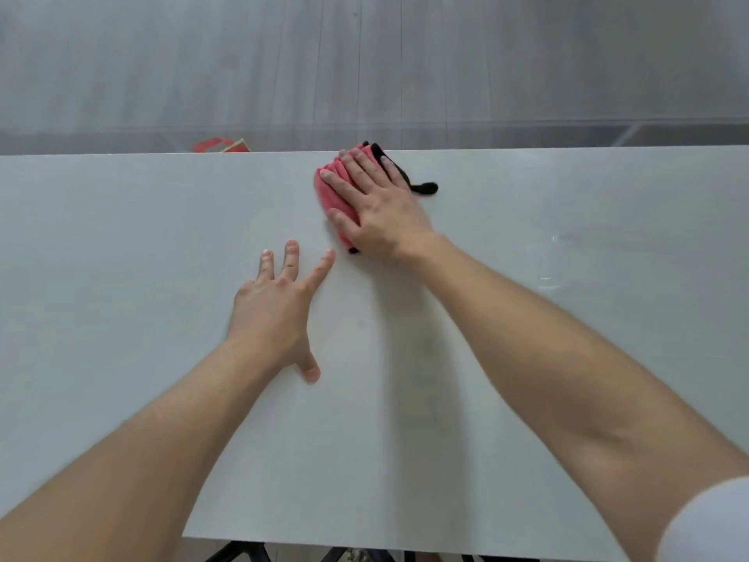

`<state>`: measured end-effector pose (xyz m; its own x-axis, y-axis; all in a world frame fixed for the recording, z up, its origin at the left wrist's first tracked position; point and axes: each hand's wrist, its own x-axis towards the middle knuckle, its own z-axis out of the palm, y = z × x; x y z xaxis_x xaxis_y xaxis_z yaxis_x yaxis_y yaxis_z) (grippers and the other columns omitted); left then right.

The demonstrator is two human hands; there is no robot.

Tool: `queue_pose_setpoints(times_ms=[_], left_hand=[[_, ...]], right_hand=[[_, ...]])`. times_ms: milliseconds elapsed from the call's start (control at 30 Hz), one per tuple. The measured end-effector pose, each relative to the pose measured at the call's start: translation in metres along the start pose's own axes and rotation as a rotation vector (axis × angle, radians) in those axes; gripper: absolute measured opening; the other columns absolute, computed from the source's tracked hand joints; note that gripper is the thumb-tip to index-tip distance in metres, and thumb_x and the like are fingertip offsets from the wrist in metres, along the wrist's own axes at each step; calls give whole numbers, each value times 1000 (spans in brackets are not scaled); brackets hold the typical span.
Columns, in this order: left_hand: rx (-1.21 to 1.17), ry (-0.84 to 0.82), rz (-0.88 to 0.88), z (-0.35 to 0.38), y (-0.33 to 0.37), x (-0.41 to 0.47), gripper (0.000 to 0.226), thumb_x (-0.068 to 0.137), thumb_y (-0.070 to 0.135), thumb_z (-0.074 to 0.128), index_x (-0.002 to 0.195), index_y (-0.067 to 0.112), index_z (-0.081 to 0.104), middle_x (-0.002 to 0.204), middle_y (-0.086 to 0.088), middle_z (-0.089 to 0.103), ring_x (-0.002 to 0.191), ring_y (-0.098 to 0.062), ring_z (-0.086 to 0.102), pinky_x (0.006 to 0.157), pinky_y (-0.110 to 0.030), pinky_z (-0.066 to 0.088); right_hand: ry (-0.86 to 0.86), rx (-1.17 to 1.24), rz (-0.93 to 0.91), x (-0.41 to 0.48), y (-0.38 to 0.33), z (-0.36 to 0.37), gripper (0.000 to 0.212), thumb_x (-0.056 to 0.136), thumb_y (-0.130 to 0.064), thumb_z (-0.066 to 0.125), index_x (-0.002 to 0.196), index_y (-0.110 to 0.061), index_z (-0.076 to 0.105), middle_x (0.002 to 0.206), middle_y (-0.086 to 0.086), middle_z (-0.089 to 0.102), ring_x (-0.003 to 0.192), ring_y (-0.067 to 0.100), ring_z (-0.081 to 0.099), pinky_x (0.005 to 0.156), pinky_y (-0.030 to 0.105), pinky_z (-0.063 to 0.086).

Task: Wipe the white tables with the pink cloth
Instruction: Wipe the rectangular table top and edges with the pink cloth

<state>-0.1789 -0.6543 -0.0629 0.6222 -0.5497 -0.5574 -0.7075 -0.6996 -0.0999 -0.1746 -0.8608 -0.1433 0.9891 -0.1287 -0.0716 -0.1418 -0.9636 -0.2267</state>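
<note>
Head view looks down over a white worktop (121,237) that fills most of the picture, and both of the person's bare forearms reach out across it. The right hand (381,208) lies flat on the pink cloth (332,188), fingers straight and close together, pressing it down onto the surface. The cloth is bunched into folds under the palm and sits right at the far edge of the worktop, a little right of the middle. Its pink shows along the left side of the hand and past the fingertips. A black strip (425,187) of the cloth pokes out to the right of the hand.

The left hand (275,314) rests on bare worktop nearer the person, apart from the cloth. It holds nothing: its fingers are spread wide and its thumb points back toward the near edge.

Beyond the far edge is a grey floor (364,66), with a red and tan object (221,146) just showing over the edge. A white sleeve (713,525) shows at the lower right corner, and black frame legs (243,553) show under the near edge.
</note>
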Motion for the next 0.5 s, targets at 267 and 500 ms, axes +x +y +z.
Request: queue_pose_setpoints(times_ms=[267, 500], left_hand=[[14, -1, 9, 1, -1, 1, 185, 37, 66, 104, 162, 48, -30, 180, -8, -18, 167, -42, 1, 116, -51, 45], [10, -4, -7, 0, 1, 0, 183, 35, 64, 105, 162, 50, -27, 180, -7, -16, 167, -40, 0, 117, -52, 45]], right_hand=[[336, -8, 986, -70, 109, -8, 71, 107, -52, 27, 172, -24, 29, 180, 16, 20, 168, 38, 11, 134, 59, 6], [-82, 9, -3, 10, -32, -4, 69, 110, -59, 30, 174, -37, 15, 183, 2, 4, 169, 19, -4, 135, 48, -8]])
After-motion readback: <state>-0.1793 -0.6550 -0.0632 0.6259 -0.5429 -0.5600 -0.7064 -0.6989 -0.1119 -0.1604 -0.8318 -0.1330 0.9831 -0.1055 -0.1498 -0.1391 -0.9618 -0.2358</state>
